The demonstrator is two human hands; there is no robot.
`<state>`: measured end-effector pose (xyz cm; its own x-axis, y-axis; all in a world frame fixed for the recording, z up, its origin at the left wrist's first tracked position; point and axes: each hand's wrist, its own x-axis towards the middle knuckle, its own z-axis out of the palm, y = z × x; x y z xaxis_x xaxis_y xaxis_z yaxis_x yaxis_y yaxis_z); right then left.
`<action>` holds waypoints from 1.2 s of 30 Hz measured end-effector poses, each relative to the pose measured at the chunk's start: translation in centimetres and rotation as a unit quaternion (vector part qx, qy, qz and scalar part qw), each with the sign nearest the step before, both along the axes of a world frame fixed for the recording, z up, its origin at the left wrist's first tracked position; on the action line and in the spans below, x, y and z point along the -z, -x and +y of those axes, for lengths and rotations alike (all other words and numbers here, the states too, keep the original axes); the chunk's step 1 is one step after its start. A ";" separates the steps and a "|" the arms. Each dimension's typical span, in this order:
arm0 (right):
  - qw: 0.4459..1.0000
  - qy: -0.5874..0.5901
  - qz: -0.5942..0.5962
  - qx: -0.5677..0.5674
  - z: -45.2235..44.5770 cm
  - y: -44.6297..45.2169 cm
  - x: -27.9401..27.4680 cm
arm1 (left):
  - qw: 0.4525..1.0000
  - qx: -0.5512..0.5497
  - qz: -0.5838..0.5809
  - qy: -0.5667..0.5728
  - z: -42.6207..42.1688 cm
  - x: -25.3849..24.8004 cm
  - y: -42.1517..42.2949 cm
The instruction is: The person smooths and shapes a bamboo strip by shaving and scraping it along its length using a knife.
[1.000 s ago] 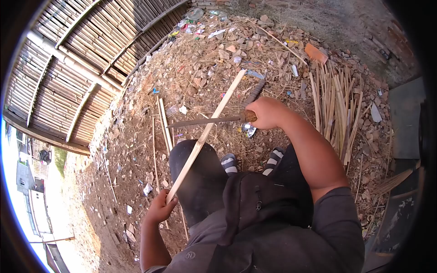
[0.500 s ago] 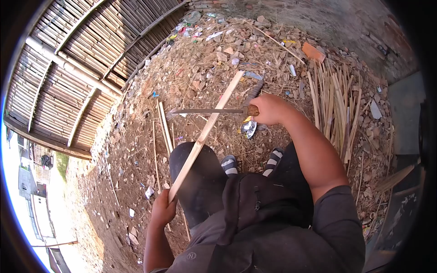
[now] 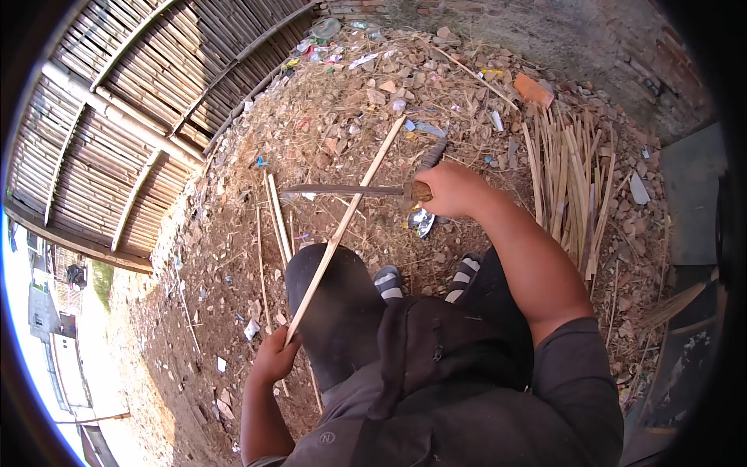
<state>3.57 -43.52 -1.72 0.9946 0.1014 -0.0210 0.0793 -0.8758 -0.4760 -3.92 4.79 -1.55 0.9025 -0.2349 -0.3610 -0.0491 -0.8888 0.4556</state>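
My left hand (image 3: 275,356) is closed around the near end of a long pale bamboo strip (image 3: 333,245). The strip slants up and away across my bent knee, its narrow side showing. In my right hand (image 3: 453,191) is the wooden handle of a long knife (image 3: 342,189), its blade pointing left. The blade crosses the strip in its upper half; whether they touch I cannot tell. Just beyond my right hand, a dark ribbed object (image 3: 433,154) lies on the ground, partly hidden.
A pile of split bamboo strips (image 3: 572,187) lies at the right. More thin strips (image 3: 278,218) are on the ground at the left. A bamboo fence (image 3: 148,101), a brick wall (image 3: 591,47) and an orange brick piece (image 3: 534,89) stand farther out amid rubble and litter.
The bamboo strip has turned about its length and now shows a thinner side. The knife and my right hand have shifted slightly left in view.
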 end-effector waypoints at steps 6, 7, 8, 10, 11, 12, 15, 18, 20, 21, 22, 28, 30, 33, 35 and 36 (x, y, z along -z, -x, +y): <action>0.997 -0.078 0.004 -0.004 -0.9 -1.7 3.1 | 1.000 -0.010 -0.004 -0.004 -0.5 1.0 0.0; 0.994 -0.099 0.032 0.042 -1.5 -2.0 2.8 | 1.000 -0.009 -0.006 -0.005 -0.5 1.0 0.1; 0.987 -0.119 0.057 0.087 -2.1 -2.3 2.4 | 1.000 -0.009 -0.010 -0.007 -0.5 0.8 0.0; 0.982 -0.112 0.076 0.129 -2.5 -2.3 1.6 | 1.000 -0.006 -0.019 -0.018 -0.7 0.2 0.0; 0.989 -0.085 0.068 0.101 -2.4 -2.2 1.4 | 0.999 -0.003 -0.024 -0.026 -0.8 -0.1 0.0; 0.994 -0.058 0.063 0.073 -2.0 -2.0 1.2 | 0.999 0.001 -0.026 -0.036 -1.0 -0.4 0.0; 0.999 -0.011 0.052 -0.005 0.2 -0.4 0.9 | 0.997 0.008 -0.027 -0.065 -1.2 -0.9 0.0; 0.997 0.002 0.066 -0.034 0.8 0.1 -0.1 | 0.998 0.007 -0.018 -0.055 -1.4 -0.8 -0.6; 0.993 -0.063 0.101 -0.001 -0.8 -1.2 1.4 | 1.000 0.005 -0.005 -0.014 -0.6 0.0 -0.7; 0.989 -0.094 0.113 0.016 -1.3 -1.7 1.0 | 1.000 0.007 -0.007 -0.013 -0.5 0.0 -0.7; 0.985 -0.112 0.125 0.049 -1.6 -1.8 0.8 | 1.000 0.009 -0.009 -0.013 -0.6 -0.1 -0.7; 0.995 -0.016 0.093 0.006 0.6 -0.3 -0.2 | 0.997 0.013 -0.038 -0.065 -0.9 -0.3 -0.3; 0.995 -0.003 0.095 -0.014 0.5 0.1 -0.5 | 0.997 0.016 -0.040 -0.066 -1.4 -0.9 -0.5; 0.991 -0.066 0.114 0.008 -1.2 -1.0 1.9 | 0.998 0.025 -0.041 -0.049 -1.0 -0.4 -0.8; 0.988 -0.082 0.125 0.032 -2.1 -1.9 2.0 | 0.997 0.018 -0.046 -0.056 -1.0 -0.3 -0.8; 0.988 -0.065 0.133 0.038 -1.9 -2.0 1.5 | 0.997 0.015 -0.044 -0.057 -0.6 0.0 -0.7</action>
